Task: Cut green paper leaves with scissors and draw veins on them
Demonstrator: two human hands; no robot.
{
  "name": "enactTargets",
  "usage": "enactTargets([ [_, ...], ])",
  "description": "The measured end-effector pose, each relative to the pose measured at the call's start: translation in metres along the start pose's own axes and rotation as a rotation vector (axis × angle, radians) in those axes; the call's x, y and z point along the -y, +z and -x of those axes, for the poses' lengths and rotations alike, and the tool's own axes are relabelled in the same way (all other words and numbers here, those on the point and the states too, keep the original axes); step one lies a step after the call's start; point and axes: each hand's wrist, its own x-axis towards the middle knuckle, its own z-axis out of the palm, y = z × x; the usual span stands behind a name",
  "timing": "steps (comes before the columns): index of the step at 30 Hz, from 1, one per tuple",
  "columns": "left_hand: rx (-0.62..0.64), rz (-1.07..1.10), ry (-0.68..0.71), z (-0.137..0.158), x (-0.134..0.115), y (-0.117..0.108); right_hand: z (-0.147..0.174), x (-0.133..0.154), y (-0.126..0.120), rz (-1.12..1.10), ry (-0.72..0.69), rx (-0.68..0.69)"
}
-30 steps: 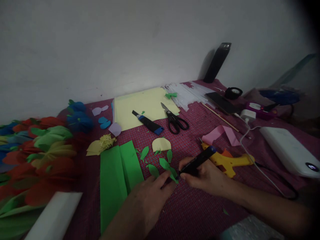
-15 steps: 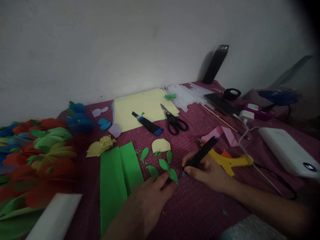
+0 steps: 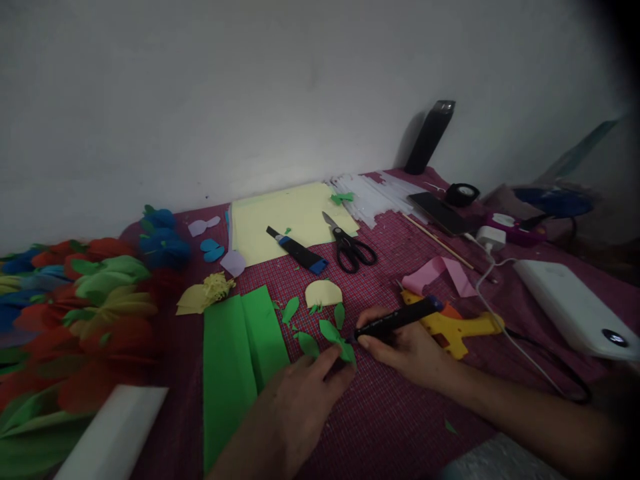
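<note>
My right hand (image 3: 410, 347) is closed around a black marker (image 3: 395, 319), which lies nearly level with its tip at the edge of a green paper leaf (image 3: 346, 352). Thumb and fingertips of my left hand (image 3: 310, 393) pinch that same leaf from the near side. Other cut green leaves surround it: one leaf (image 3: 308, 344) by my left fingers, another leaf (image 3: 291, 309) farther back. Just behind them is a pale yellow rounded paper piece (image 3: 323, 293). Folded green paper (image 3: 230, 373) lies beside my left forearm.
Black scissors (image 3: 350, 250) and a utility knife (image 3: 300, 252) lie by yellow sheets (image 3: 280, 207). Right of my hand are a yellow glue gun (image 3: 465, 327), a pink strip (image 3: 455, 270) and a white power bank (image 3: 575, 307). Colourful paper flowers (image 3: 100, 313) crowd the left.
The marker has tipped from steep to nearly level, and its tip has moved left and up to the green leaf. My left hand keeps its hold. The view has shifted slightly.
</note>
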Motion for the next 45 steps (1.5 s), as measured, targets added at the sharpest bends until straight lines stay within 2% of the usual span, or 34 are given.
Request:
enactTargets([
  [7,-0.011,0.009,0.001,-0.0004,0.0019,0.0032,-0.0008,-0.0034,-0.001,0.052,-0.008,-0.01],
  [15,-0.026,-0.006,0.0,0.0015,0.0014,0.0025,-0.004,-0.0023,0.0,0.01,0.003,-0.028],
  [26,-0.025,0.001,0.019,0.0011,0.0016,0.0027,-0.0009,-0.0075,-0.0021,0.095,-0.01,0.015],
  [45,-0.089,0.047,0.018,0.0023,0.0051,0.0098,-0.0015,-0.0029,-0.0021,0.1,-0.009,0.054],
])
